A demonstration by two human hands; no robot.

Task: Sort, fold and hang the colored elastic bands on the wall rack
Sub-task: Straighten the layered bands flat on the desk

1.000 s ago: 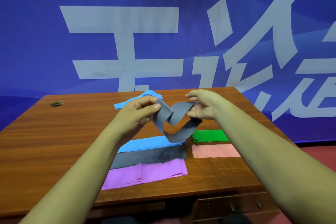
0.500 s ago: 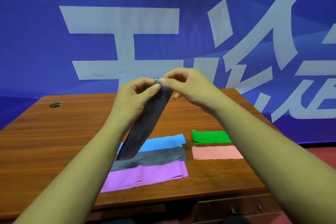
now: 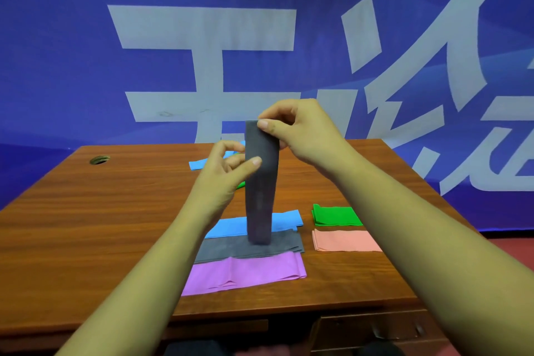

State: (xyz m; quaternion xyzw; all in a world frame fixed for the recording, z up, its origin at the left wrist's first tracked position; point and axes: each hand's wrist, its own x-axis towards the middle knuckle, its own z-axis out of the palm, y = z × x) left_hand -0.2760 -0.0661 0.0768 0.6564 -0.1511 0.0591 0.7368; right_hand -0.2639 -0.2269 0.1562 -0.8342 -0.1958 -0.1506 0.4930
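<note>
A grey elastic band (image 3: 261,182) hangs straight down above the table, doubled over. My right hand (image 3: 297,127) pinches its top end between thumb and fingers. My left hand (image 3: 228,167) pinches the band's left edge a little lower, thumb on the front. On the table below lie flat folded bands in a row: blue (image 3: 286,218), grey (image 3: 231,248) and purple (image 3: 245,272). To their right lie a folded green band (image 3: 336,215) and a pink one (image 3: 346,240). No wall rack is in view.
The wooden table (image 3: 101,211) has a cable hole (image 3: 99,159) at the back left. Another blue band (image 3: 199,164) and a bit of green (image 3: 241,184) lie behind my left hand. A blue banner wall (image 3: 86,52) stands behind the table. Drawers (image 3: 375,332) sit under the front edge.
The grey band went from a twisted loop between both hands to a straight doubled strip. My right hand rose with the top end; my left hand slid down its edge.
</note>
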